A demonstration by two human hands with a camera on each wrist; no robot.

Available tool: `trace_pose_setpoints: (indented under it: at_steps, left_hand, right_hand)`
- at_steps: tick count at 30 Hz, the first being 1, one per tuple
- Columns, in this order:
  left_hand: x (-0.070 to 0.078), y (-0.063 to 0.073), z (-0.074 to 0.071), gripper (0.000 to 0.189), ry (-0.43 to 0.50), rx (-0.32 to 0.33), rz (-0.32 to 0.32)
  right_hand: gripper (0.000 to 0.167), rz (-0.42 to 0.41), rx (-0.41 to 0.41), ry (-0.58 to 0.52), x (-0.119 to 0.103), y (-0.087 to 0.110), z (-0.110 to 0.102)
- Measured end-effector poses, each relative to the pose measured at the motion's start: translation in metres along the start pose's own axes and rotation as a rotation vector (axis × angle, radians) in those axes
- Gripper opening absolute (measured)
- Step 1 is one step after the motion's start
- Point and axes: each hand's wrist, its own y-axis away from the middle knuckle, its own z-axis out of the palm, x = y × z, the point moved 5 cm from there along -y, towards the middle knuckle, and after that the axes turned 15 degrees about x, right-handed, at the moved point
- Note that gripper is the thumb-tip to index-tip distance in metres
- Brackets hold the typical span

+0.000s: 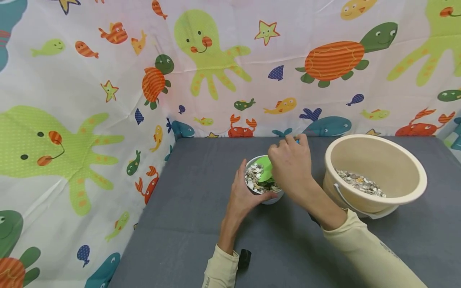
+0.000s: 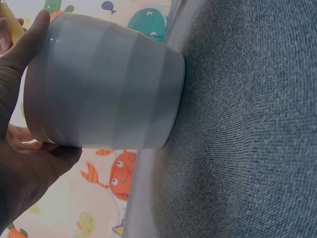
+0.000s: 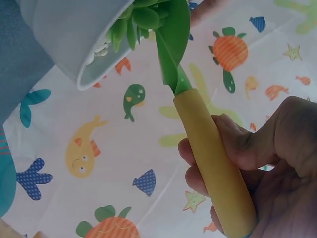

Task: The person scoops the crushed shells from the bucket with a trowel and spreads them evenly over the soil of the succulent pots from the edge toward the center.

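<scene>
A white plant pot (image 1: 271, 200) stands on the grey cloth, holding pale stone or shell chips (image 1: 253, 176) and a green succulent (image 3: 143, 19). My left hand (image 1: 244, 194) grips it from the left near the rim, thumb on the near side. The faceted wall of the pot (image 2: 109, 89) fills much of the left wrist view. In my right hand (image 1: 292, 166) is a garden trowel with a yellow handle (image 3: 213, 158), the fingers wrapped round it. Its green blade (image 1: 265, 166) points down over the pot, right beside the succulent's leaves.
A large cream bucket (image 1: 378, 158) stands to the right of the pot, with a layer of similar chips (image 1: 360, 183) in its bottom and its handle hanging down. A curtain (image 1: 223, 112) printed with sea animals runs along the back and left of the grey cloth (image 1: 180, 224).
</scene>
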Motion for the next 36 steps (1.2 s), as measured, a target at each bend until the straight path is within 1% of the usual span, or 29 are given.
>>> trace_pose_setpoints:
  at_steps: [3,8,11,13,16,18,20,23,30,33,35,36]
  left_hand:
    - [0.0,0.001,0.002,0.129,0.005,0.006,-0.005]
    - [0.001,0.003,0.004,0.132,-0.015,0.04,-0.008]
    - [0.003,0.005,0.005,0.133,-0.038,0.078,-0.008]
    - [0.005,0.006,0.006,0.134,-0.055,0.113,-0.004]
    - [0.008,0.009,0.007,0.136,-0.078,0.16,0.004]
    - [0.01,0.01,0.008,0.137,-0.09,0.179,0.003]
    - [0.012,0.011,0.009,0.138,-0.098,0.188,0.001]
    - [0.013,0.013,0.009,0.138,-0.106,0.198,-0.006]
    - [0.011,0.015,0.011,0.136,-0.121,0.223,-0.009]
    - [0.009,0.011,0.007,0.137,-0.15,0.195,-0.008]
    - [0.005,0.004,0.001,0.138,-0.157,0.137,-0.003]
    - [0.002,0.0,-0.003,0.139,-0.15,0.1,0.011]
  right_hand:
    - [0.013,-0.024,0.025,0.022,-0.003,0.0,0.0]
    - [0.027,-0.049,0.093,0.059,-0.01,0.001,-0.003]
    - [0.032,-0.05,0.117,0.079,-0.012,0.0,-0.003]
    - [0.034,-0.042,0.112,0.09,-0.012,-0.001,-0.003]
    - [0.028,-0.01,0.074,0.088,-0.01,-0.002,-0.001]
    - [0.025,0.017,0.04,0.083,-0.008,-0.002,0.0]
    - [0.021,0.04,0.014,0.074,-0.006,-0.002,0.0]
    - [0.021,0.061,-0.023,0.071,-0.003,-0.002,0.001]
    - [0.016,0.154,-0.17,0.044,0.008,-0.002,0.006]
    - [0.02,0.148,-0.191,0.022,0.009,-0.003,0.007]
    - [0.023,0.136,-0.189,0.012,0.008,-0.003,0.007]
    - [0.023,0.128,-0.187,0.011,0.007,-0.004,0.008]
